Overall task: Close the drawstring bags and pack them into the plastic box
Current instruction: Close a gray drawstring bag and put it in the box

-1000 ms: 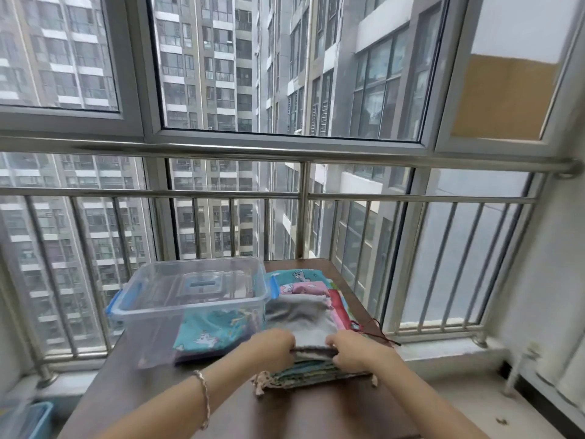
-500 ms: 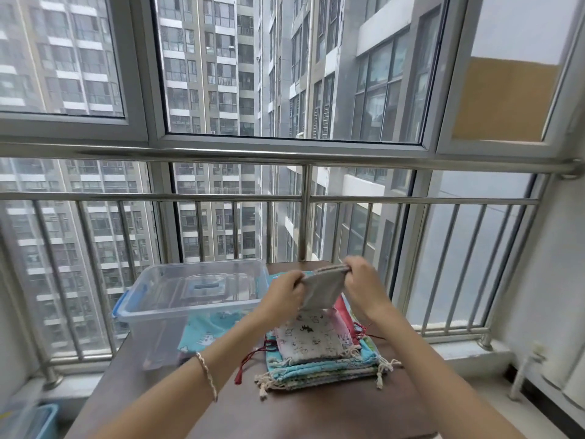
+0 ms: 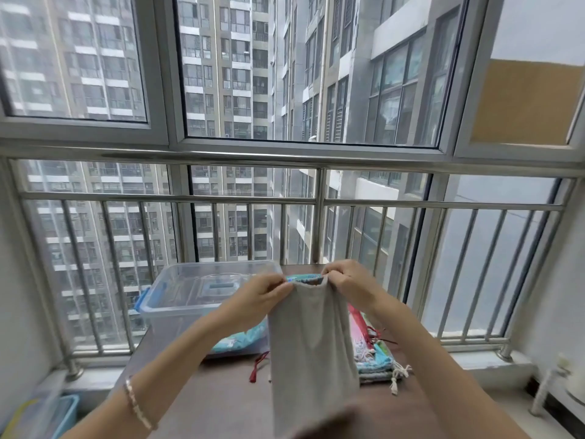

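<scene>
A plain grey drawstring bag (image 3: 311,350) hangs lengthwise above the table, held up by its mouth. My left hand (image 3: 262,294) pinches the left side of the bag's top edge, and my right hand (image 3: 346,280) pinches the right side. Behind the bag, on the brown table (image 3: 215,400), lies a stack of patterned drawstring bags (image 3: 375,359) with loose cords. The clear plastic box (image 3: 196,296) with blue latches stands at the back left, and a turquoise bag (image 3: 237,339) shows through its wall.
A red cord (image 3: 258,365) lies on the table in front of the box. Steel railing bars (image 3: 319,217) and windows close off the far side. A blue bin (image 3: 63,416) sits on the floor at the lower left. A white pipe (image 3: 544,391) stands at the right wall.
Both hands lifted the grey bag off the stack and raised it, and it now hangs full length between them. The view has shifted closer.
</scene>
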{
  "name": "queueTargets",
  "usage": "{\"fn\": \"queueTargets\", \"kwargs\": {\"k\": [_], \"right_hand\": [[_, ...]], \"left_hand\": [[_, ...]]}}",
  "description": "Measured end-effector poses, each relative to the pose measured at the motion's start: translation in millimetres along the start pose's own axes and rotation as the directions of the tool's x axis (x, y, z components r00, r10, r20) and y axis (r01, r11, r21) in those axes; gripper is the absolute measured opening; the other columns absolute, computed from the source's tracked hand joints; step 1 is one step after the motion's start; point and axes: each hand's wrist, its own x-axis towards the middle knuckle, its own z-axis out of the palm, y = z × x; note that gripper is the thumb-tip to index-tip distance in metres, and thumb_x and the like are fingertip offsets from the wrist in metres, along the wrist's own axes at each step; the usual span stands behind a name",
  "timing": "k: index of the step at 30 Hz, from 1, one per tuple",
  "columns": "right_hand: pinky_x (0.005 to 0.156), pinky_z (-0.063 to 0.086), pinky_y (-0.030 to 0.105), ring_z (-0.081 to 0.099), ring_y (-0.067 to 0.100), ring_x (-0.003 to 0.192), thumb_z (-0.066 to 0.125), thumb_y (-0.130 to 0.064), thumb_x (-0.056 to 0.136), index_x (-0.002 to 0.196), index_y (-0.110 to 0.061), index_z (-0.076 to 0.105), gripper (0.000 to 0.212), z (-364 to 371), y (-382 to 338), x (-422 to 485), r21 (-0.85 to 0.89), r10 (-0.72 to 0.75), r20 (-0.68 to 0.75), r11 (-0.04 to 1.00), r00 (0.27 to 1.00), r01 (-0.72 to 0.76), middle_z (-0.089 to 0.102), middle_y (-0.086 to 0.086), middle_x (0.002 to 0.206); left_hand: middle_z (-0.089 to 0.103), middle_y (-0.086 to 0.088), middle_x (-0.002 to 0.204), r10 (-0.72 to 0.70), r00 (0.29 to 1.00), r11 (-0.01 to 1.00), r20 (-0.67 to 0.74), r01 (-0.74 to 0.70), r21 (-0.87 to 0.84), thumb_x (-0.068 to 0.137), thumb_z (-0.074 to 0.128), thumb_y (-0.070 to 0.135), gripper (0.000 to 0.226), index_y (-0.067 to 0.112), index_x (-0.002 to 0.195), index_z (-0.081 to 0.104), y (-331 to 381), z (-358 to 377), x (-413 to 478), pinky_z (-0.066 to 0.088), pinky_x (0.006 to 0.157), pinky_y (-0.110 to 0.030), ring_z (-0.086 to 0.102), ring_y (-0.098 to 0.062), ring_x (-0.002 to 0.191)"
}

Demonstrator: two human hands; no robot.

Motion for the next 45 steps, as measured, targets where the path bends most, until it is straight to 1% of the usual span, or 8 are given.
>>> {"fn": "queueTargets", "kwargs": {"k": [14,22,27,30,33,38,42,45], "right_hand": [[0.061,0.038,0.03,0.051,0.01,0.062,0.035,-0.071,0.088,0.068,-0.023,0.053,0.055,47.8,-23.4,14.8,-0.139,-0.074,0.108,0.986,0.991,0.089,0.054,-0.007,0.065],[0.058,0.037,0.017,0.047,-0.004,0.046,0.062,-0.031,0.092,0.072,0.005,0.065,0.041,36.6,29.6,10.4,0.279,0.046,0.106,0.957,0.993,-0.074,0.061,0.016,0.063],[0.064,0.037,0.022,0.047,0.011,0.056,0.069,-0.05,0.079,0.054,-0.022,0.067,0.038,29.2,46.5,-2.1,0.439,0.122,0.157,0.88,0.98,-0.18,0.057,-0.004,0.058],[0.079,0.046,0.027,0.06,0.022,0.079,0.07,-0.042,0.075,0.06,-0.01,0.06,0.037,31.1,41.7,0.6,0.735,0.06,0.206,0.649,0.977,-0.195,0.068,0.018,0.082],[0.105,0.039,0.041,0.056,0.029,0.115,0.06,-0.024,0.085,0.075,-0.007,0.068,0.021,30.2,26.5,11.5,0.932,-0.035,0.242,0.286,0.97,-0.223,0.068,0.016,0.111],[0.108,0.041,0.044,0.06,0.027,0.103,0.046,-0.019,0.097,0.122,0.004,0.058,0.037,42.7,-14.3,28.3,0.945,-0.236,0.304,-0.044,0.923,-0.323,0.066,0.011,0.102],[0.055,0.043,0.018,0.042,0.009,0.061,0.058,-0.02,0.083,0.13,0.008,0.045,0.056,59.1,-41.6,35.8,0.878,-0.141,0.469,0.186,0.872,-0.442,0.05,0.003,0.078],[0.047,0.029,0.018,0.032,0.008,0.053,0.05,-0.062,0.088,0.114,-0.003,0.055,0.066,66.5,-53.5,39.6,0.75,-0.051,0.579,0.423,0.814,-0.508,0.044,-0.002,0.071]], "left_hand": [[0.061,0.0,0.068,-0.113,0.975,0.968,-0.193,0.151,0.198,0.094,0.057,0.024,0.018,0.017,0.081,0.068,-74.2,-86.1,-46.0,0.038,0.063,-0.021,0.048,-0.004,0.06],[0.041,0.009,0.037,-0.231,0.894,0.967,-0.383,0.256,0.015,0.097,0.051,0.02,0.03,0.018,0.073,0.069,-93.4,-103.4,-56.2,0.024,0.04,-0.016,0.028,-0.002,0.036],[0.028,0.004,0.045,-0.423,0.829,0.876,-0.366,0.27,-0.4,0.099,0.048,0.023,0.029,0.007,0.079,0.062,-102.0,-92.1,-54.2,0.019,0.037,-0.015,0.022,-0.01,0.038],[0.047,-0.001,0.06,-0.465,0.866,0.623,-0.184,0.172,-0.763,0.096,0.048,0.023,0.023,0.008,0.081,0.058,-82.8,-82.1,-45.1,0.035,0.041,-0.015,0.042,-0.007,0.049],[0.07,-0.008,0.111,-0.336,0.94,0.426,-0.058,0.097,-0.9,0.098,0.043,0.024,0.025,0.009,0.088,0.06,-58.5,-76.1,-33.0,0.051,0.091,-0.035,0.064,-0.021,0.104],[0.068,-0.011,0.118,-0.236,0.971,0.296,-0.031,0.041,-0.954,0.094,0.046,0.026,0.031,0.006,0.11,0.062,-24.9,-63.5,-15.4,0.052,0.095,-0.038,0.065,-0.025,0.109],[0.063,-0.007,0.128,-0.13,0.991,0.489,-0.003,0.062,-0.87,0.096,0.034,0.043,0.052,0.007,0.127,0.056,-15.7,-58.7,-10.4,0.052,0.094,-0.03,0.059,-0.021,0.119],[0.063,-0.003,0.128,-0.082,0.997,0.677,-0.014,0.046,-0.735,0.092,0.036,0.045,0.055,0.008,0.127,0.057,-7.0,-57.0,-4.1,0.046,0.092,-0.026,0.058,-0.014,0.119]]}}
